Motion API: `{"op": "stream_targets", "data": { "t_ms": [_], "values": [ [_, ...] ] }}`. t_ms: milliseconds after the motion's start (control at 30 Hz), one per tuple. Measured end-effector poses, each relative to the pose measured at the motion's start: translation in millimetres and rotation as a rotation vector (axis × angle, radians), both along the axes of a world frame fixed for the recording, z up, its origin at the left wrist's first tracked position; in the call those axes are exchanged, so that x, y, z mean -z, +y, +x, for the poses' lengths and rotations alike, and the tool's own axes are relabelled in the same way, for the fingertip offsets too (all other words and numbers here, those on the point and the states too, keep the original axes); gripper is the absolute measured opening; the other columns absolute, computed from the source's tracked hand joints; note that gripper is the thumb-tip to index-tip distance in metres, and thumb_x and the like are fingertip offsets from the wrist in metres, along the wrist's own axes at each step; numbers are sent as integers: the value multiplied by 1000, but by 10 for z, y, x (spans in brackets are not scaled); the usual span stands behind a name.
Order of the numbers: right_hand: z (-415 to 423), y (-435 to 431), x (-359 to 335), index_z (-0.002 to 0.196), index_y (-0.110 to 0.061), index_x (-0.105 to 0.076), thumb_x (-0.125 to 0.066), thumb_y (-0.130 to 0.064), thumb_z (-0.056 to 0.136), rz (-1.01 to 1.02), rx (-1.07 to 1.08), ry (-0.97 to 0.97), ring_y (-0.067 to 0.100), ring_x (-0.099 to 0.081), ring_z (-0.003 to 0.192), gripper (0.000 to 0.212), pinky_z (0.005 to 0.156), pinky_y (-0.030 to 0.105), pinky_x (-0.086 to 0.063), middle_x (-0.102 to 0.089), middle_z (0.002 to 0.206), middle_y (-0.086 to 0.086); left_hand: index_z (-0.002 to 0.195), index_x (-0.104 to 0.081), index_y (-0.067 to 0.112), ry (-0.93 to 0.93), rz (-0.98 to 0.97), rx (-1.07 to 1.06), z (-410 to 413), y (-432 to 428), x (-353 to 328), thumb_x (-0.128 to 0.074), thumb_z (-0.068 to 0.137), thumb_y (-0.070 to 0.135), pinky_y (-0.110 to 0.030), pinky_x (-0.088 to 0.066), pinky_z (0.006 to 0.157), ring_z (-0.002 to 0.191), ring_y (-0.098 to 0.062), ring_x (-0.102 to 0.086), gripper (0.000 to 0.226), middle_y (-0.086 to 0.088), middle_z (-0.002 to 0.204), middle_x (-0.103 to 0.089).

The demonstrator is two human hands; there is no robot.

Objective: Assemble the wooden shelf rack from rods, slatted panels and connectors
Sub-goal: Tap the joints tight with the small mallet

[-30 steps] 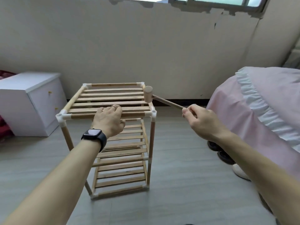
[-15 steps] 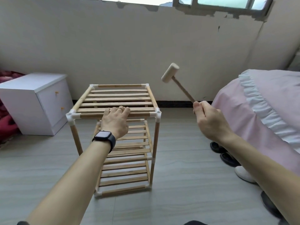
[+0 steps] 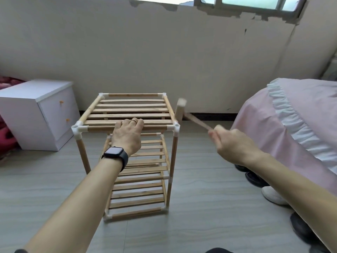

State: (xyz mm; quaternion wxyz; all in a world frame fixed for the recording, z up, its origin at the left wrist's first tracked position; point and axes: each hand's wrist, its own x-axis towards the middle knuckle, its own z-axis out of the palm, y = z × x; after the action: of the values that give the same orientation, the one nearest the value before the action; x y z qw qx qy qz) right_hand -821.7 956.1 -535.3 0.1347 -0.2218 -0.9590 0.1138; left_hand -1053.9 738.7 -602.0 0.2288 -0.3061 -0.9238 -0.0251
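Resting palm-down on the rack [image 3: 131, 105], the L hand [image 3: 127, 136] lies at frame centre w/ fingers nearly straight and close together. Fingertips reach the front slat of the top panel; the palm covers the front top rod. It grips nothing, just lies flat. A ring [image 3: 134, 120] shows on one finger, and a dark watch [image 3: 114, 155] on the wrist.

R hand [image 3: 235, 145], centre-right of frame, is curled tight round the handle of a mallet [image 3: 180, 110]. Hand and tool are both motion-blurred. The handle runs up-left from the fist. The head sits just right of the rack's top right rod, slightly above the front-right connector [image 3: 175, 127]. Can't tell if the head touches the rod, too blurred.

The rack stands upright on the floor [image 3: 209, 207], mid-frame, btwn the two forearms. More slatted tiers show below the top one, w/ white connectors at the corners and upright rods btwn them.

Left of frame: a white cabinet [image 3: 36, 114] against the wall [image 3: 164, 52], well apart from the rack. Right side: a bed [image 3: 300, 115] w/ pink cover and white frill. Below its edge, lower right, shoes [image 3: 273, 195] lie on the floor, one white, the others dark. A window [image 3: 246, 1] strip runs along the top right.
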Motion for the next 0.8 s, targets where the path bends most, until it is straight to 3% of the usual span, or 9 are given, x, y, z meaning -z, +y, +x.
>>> {"op": "stream_targets", "data": {
  "t_ms": [67, 267, 300, 433, 467, 567, 633, 733, 800],
  "values": [
    [3, 21, 9, 85, -24, -41, -25, -51, 107, 76, 38, -159, 33, -54, 75, 38, 73, 44, -48, -54, 76, 2, 139, -40, 24, 2, -3, -6, -1, 7, 0, -48, 93, 15, -42, -33, 108, 123, -25, -48, 47, -1, 139, -52],
    [-23, 31, -94, 90, -18, -46, -29, -44, 109, -62, -47, 391, 29, -54, 56, 36, 55, 43, -44, -56, 58, 3, 137, -41, 24, 11, 9, 3, -7, 7, 19, -51, 92, 14, -42, -34, 105, 120, -25, -50, 46, -1, 136, -54],
    [-19, 23, -88, 93, -16, -47, -28, -43, 109, -62, -45, 356, 29, -54, 56, 36, 55, 42, -44, -55, 58, 3, 136, -41, 24, 14, 5, 5, -8, 8, 16, -50, 92, 14, -41, -33, 105, 121, -25, -49, 46, 0, 136, -54],
    [-7, -24, 1, 93, -21, -42, -22, -48, 108, 102, 21, -195, 30, -55, 75, 36, 70, 43, -45, -54, 77, 3, 132, -42, 24, 11, 9, 1, -11, 10, 18, -50, 91, 13, -41, -34, 103, 118, -25, -50, 43, 0, 132, -55],
    [-7, -18, 0, 89, -22, -40, -23, -49, 108, 100, 10, -167, 32, -54, 76, 37, 71, 44, -46, -53, 77, 3, 131, -42, 24, 11, 12, 4, -7, 11, 24, -51, 91, 13, -41, -34, 102, 117, -25, -50, 43, 0, 131, -56],
    [-42, 6, -13, 88, -20, -41, -27, -45, 108, 22, -36, 183, 32, -55, 65, 35, 64, 46, -48, -56, 65, 2, 132, -42, 24, 17, 14, 6, -9, 12, 28, -52, 91, 14, -41, -34, 103, 117, -25, -50, 44, 0, 131, -56],
    [-19, -20, -11, 93, -17, -40, -26, -42, 109, 7, -50, 263, 30, -53, 57, 33, 57, 43, -45, -54, 60, 2, 133, -42, 24, 8, 8, 6, -1, 12, 26, -52, 91, 13, -41, -34, 103, 117, -25, -50, 44, 0, 131, -56],
    [29, -108, 38, 93, -20, -39, -22, -43, 109, 78, -11, -99, 25, -52, 63, 33, 60, 40, -40, -54, 73, 3, 132, -42, 24, 6, 12, 10, 4, 10, 22, -52, 91, 12, -42, -35, 103, 115, -25, -51, 44, 0, 128, -57],
    [32, -98, 38, 89, -21, -39, -22, -45, 109, 93, 0, -173, 24, -51, 68, 35, 63, 41, -40, -53, 77, 3, 132, -41, 24, 3, 5, 6, 2, 14, 19, -51, 91, 12, -42, -35, 104, 115, -24, -51, 44, 0, 129, -56]
  ]
}}
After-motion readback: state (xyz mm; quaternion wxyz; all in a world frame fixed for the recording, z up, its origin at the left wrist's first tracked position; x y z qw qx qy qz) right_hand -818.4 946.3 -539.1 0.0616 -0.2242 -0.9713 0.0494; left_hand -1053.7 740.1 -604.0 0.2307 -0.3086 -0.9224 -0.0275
